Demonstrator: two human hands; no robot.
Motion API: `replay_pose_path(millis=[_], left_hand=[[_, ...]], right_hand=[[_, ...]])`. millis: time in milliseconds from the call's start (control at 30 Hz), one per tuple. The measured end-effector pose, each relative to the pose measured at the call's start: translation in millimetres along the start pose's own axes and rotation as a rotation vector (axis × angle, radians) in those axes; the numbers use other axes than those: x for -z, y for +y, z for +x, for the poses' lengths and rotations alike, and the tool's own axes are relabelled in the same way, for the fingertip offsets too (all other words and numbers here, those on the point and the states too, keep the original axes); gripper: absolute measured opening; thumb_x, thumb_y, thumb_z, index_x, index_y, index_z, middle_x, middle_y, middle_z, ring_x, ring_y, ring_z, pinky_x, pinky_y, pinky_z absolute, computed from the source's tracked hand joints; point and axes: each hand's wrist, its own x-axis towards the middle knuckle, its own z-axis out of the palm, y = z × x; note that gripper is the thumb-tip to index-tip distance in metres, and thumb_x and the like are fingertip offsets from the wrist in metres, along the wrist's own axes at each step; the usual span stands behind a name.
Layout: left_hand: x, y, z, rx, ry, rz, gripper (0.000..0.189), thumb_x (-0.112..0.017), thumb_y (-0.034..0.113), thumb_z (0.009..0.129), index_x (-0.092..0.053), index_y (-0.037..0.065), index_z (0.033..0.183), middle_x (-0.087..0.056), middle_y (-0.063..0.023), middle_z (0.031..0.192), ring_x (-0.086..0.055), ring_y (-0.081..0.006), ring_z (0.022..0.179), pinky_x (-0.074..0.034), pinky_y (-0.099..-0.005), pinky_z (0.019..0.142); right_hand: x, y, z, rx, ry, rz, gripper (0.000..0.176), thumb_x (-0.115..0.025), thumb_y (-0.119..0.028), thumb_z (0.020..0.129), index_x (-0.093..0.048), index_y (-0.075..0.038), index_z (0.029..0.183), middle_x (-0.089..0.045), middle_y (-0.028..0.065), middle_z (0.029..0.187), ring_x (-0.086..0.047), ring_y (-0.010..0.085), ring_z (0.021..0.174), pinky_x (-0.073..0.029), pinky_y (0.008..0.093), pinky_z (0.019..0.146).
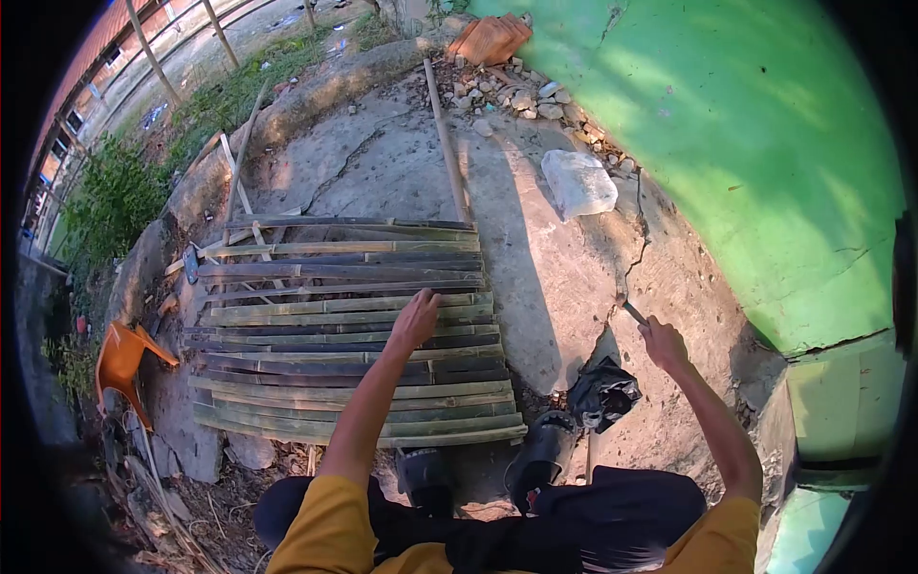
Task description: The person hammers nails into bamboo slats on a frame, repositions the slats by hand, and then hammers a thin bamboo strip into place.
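Split bamboo slats [287, 364] lie side by side in a rough panel in front of my feet, resting across long poles. My left hand [413, 323] is over the upper slats near their right end, its fingers bent together against one slat; whatever is pinched there is hidden. Off to the right, my right hand [662, 344] is closed around the dark handle of a hammer [632, 311], held above the concrete and apart from the bamboo. A crumpled black plastic bag [604, 392] lies below that hand, beside my shoe.
An orange plastic chair [120, 368] lies tipped at the left. A whitish translucent bag [579, 184] sits on the cracked concrete [516, 249]. One pole [445, 143] sticks out beyond the panel. Rubble [526, 100] and clay tiles [490, 38] lie along the green wall [746, 143].
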Motion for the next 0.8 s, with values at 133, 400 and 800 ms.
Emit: replay_pose_path(millis=[133, 400, 800], left_hand=[[35.6, -4.7, 7.8, -0.057, -0.025, 0.083, 0.027, -0.066, 0.014, 0.092, -0.058, 0.008, 0.117, -0.06, -0.015, 0.113, -0.061, -0.0366, 0.113, -0.051, -0.0522, 0.094], [-9.9, 27.3, 37.4, -0.109, 0.171, 0.182, 0.03, -0.062, 0.012, 0.094, -0.062, 0.01, 0.124, -0.061, -0.0134, 0.119, -0.059, -0.0348, 0.119, -0.049, -0.0484, 0.1], [-18.0, -2.8, 59.4, -0.056, -0.001, 0.15, 0.028, -0.067, 0.014, 0.09, -0.067, 0.011, 0.118, -0.062, -0.0106, 0.114, -0.06, -0.0321, 0.118, -0.05, -0.0468, 0.099]], right_hand=[[-55.1, 14.7, -72.4, -0.109, 0.087, 0.286, 0.031, -0.053, -0.036, 0.108, -0.058, -0.006, 0.105, -0.066, 0.0244, 0.073, -0.068, 0.0481, 0.073, -0.048, 0.0574, 0.063], [-187.7, -42.8, -118.1, -0.205, 0.284, 0.634, 0.036, -0.052, -0.035, 0.109, -0.059, 0.0, 0.108, -0.06, 0.0231, 0.072, -0.063, 0.0418, 0.07, -0.044, 0.0511, 0.062], [-193.5, -67.8, -100.9, -0.1, 0.122, 0.844, 0.035, -0.054, -0.036, 0.108, -0.057, -0.002, 0.101, -0.058, 0.0194, 0.067, -0.062, 0.0373, 0.062, -0.044, 0.0484, 0.059]])
